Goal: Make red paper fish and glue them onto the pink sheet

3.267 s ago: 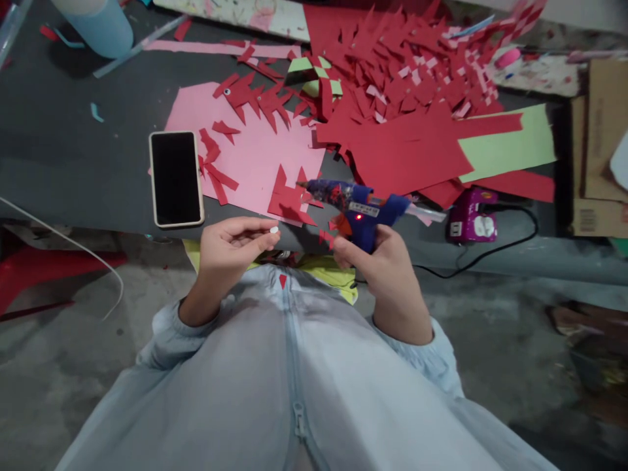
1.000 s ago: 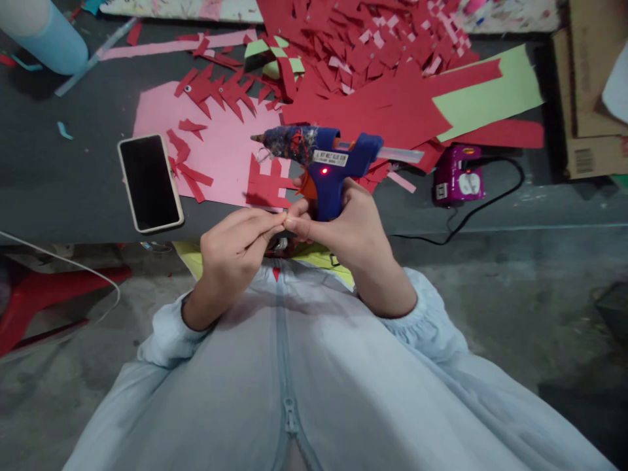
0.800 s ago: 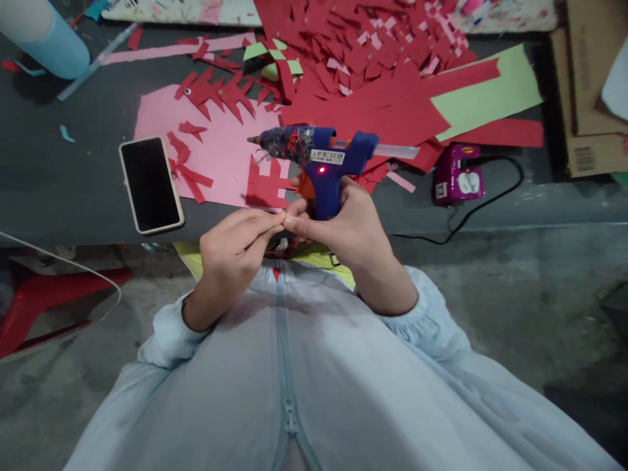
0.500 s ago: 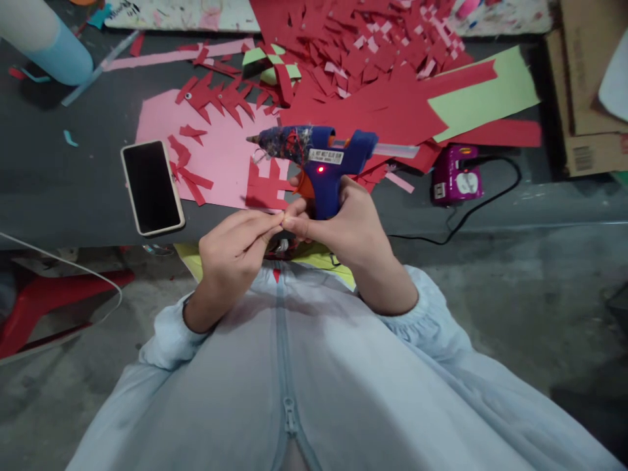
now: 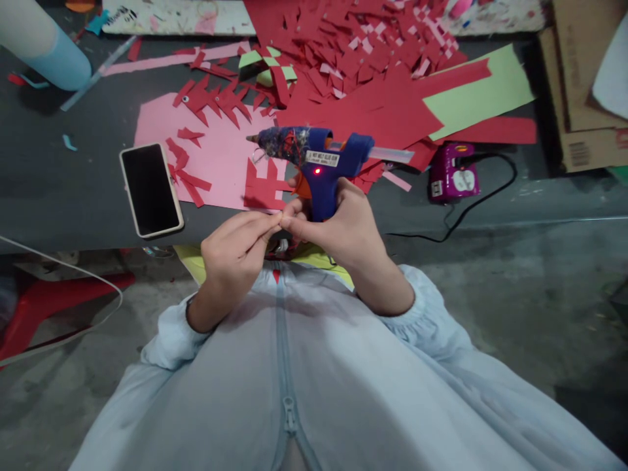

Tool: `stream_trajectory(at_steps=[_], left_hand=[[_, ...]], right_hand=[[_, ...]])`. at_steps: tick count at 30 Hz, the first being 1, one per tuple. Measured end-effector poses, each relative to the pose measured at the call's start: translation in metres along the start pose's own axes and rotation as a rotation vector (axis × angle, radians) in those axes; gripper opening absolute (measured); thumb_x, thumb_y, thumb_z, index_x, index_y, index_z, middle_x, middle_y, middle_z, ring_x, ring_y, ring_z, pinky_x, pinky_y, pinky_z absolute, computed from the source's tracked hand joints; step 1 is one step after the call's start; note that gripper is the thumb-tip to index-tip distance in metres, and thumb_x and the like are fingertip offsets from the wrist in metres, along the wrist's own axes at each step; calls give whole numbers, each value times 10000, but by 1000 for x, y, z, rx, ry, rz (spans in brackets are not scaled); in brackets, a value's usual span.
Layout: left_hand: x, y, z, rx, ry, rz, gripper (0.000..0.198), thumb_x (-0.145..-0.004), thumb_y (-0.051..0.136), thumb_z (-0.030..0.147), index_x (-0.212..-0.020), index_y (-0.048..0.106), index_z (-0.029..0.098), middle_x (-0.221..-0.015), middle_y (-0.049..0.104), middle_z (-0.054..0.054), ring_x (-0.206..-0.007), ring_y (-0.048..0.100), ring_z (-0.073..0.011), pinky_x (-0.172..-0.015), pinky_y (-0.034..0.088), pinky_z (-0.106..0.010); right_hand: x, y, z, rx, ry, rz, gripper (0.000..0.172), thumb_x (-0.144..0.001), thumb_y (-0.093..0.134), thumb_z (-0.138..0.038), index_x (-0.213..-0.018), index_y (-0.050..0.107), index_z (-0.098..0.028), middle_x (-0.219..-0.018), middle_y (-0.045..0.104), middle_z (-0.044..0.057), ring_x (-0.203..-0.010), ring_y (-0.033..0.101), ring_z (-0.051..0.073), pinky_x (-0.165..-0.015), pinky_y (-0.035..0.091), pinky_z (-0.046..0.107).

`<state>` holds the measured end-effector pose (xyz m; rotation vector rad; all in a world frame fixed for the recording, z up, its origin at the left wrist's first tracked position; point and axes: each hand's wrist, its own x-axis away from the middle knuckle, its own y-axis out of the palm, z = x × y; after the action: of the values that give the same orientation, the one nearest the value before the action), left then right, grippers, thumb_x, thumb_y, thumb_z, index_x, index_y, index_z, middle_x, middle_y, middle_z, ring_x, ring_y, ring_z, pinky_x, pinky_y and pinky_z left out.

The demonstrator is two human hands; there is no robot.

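Note:
My right hand (image 5: 343, 229) is wrapped round the handle of a blue hot glue gun (image 5: 318, 157) with its red light on and its nozzle pointing left. My left hand (image 5: 235, 245) is pinched closed, fingertips meeting the right hand's thumb and forefinger just below the gun. What the pinch holds is too small to make out. Both hands hover at the near edge of the dark table (image 5: 73, 183), above my lap. A red cut-out paper shape (image 5: 265, 186) lies on a pink sheet (image 5: 220, 157) right behind the hands.
A black phone (image 5: 151, 190) lies left of the hands. A heap of red paper strips (image 5: 373, 78) and green sheets (image 5: 481, 91) covers the table's far right. A purple plug block (image 5: 449, 180) with a black cable, a cardboard box (image 5: 583, 91) and a blue cylinder (image 5: 44, 46) stand around.
My hands came together: 3.3 s ago the left hand held a small white piece apart from the gun. Over the last second the hands hold still, only the view shifts slightly.

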<state>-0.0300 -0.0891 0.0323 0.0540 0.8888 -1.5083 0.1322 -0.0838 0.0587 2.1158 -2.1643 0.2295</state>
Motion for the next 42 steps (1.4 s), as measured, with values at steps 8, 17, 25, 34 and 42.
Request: stream_trajectory(at_steps=[8, 17, 25, 34, 42], left_hand=[[0, 5, 2, 355, -281, 69, 80, -858, 737, 284, -908, 786, 245, -849, 770, -13, -718, 707, -113, -688, 586, -240], [1, 6, 4, 581, -514, -13, 233, -849, 729, 441, -881, 774, 214, -815, 776, -21, -614, 698, -99, -583, 590, -218], [-5, -3, 17, 545, -522, -98, 226, -867, 715, 404, -850, 771, 185, -820, 777, -38, -632, 710, -109, -605, 610, -211], [-5, -3, 17, 477, -453, -102, 185, -891, 688, 344, -852, 767, 180, -824, 770, -37, -610, 690, -93, -596, 592, -195], [-9, -7, 19, 323, -367, -144, 162, -902, 638, 214, -781, 739, 175, -737, 724, -10, -667, 679, -92, -630, 541, -171]], right_hand=[[7, 4, -10, -2, -25, 55, 546, -616, 882, -455, -1027, 597, -235, -707, 664, -31, -528, 546, 103, -537, 522, 279], [18, 5, -8, 83, -137, 61, 411, -690, 819, -574, -864, 659, -238, -725, 666, 18, -657, 635, 177, -657, 613, 372], [16, -5, -5, 124, -194, 19, 481, -682, 838, -544, -959, 558, -267, -803, 684, 27, -694, 646, 188, -680, 588, 353], [13, -4, 3, 94, -176, 42, 493, -689, 827, -518, -994, 552, -245, -798, 686, -7, -660, 641, 161, -652, 544, 333], [14, -13, 7, 243, -283, -71, 347, -819, 733, -420, -1088, 598, -246, -842, 686, 3, -782, 686, 193, -740, 554, 332]])
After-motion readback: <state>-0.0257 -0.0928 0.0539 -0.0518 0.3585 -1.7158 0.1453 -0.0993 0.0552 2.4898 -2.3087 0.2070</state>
